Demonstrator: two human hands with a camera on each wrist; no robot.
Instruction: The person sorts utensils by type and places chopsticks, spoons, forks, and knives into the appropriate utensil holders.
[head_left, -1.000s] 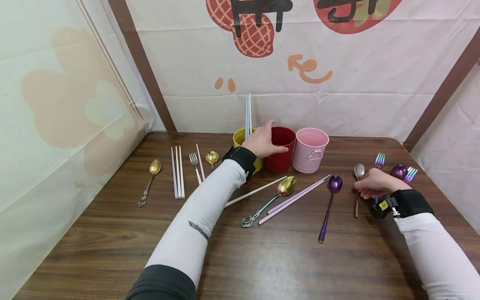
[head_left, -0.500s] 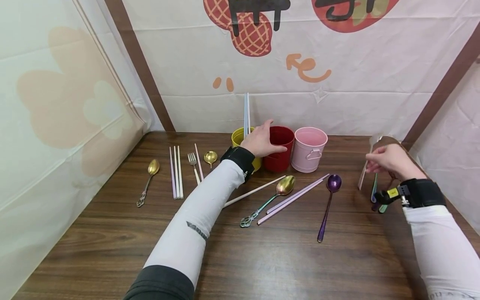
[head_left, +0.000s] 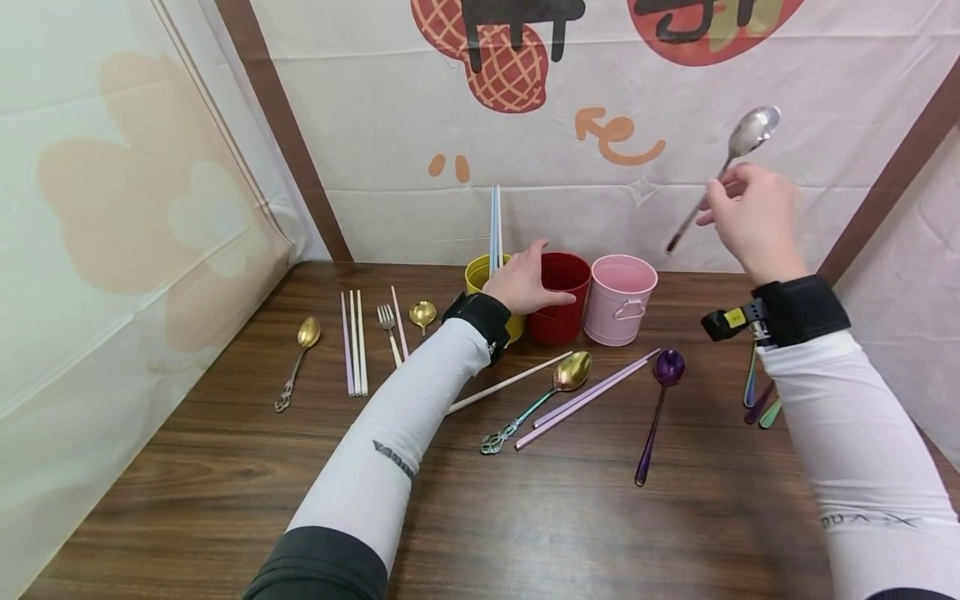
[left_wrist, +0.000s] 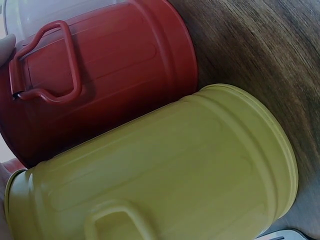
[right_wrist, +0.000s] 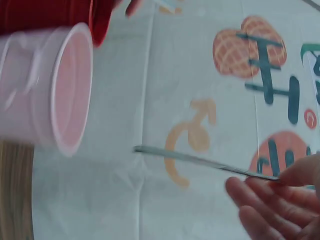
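Against white printed cloth (head_left: 382,125) tilts a shiny, slender-handled silver spoon (head_left: 752,132).

Three buckets (head_left: 558,327), five spoons (head_left: 670,367), one fork (head_left: 387,322) and seven lying chopsticks (head_left: 510,383) show. At least two more chopsticks stand upper centre. Three partly hidden handles (head_left: 750,385) lie right.

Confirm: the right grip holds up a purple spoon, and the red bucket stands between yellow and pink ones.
Not purple: the head view shows a silver spoon in the right grip. The red bucket does stand between yellow bucket and pink bucket.
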